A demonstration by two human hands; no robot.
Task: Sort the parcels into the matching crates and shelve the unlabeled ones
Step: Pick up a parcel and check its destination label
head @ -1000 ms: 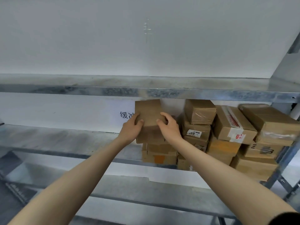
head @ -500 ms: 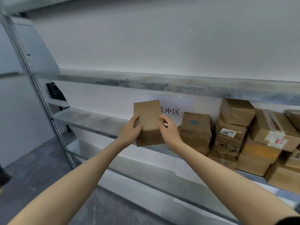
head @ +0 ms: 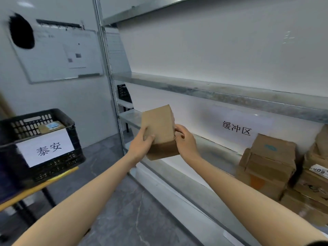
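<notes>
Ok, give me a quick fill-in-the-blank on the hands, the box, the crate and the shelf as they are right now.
1. The left hand and right hand grip one cardboard box, one on each ____.
2. The labelled crate left of the box is ____ in colour.
3. The stacked parcels rest on the metal shelf, to the box's ____.
Missing words: side; black; right.
</notes>
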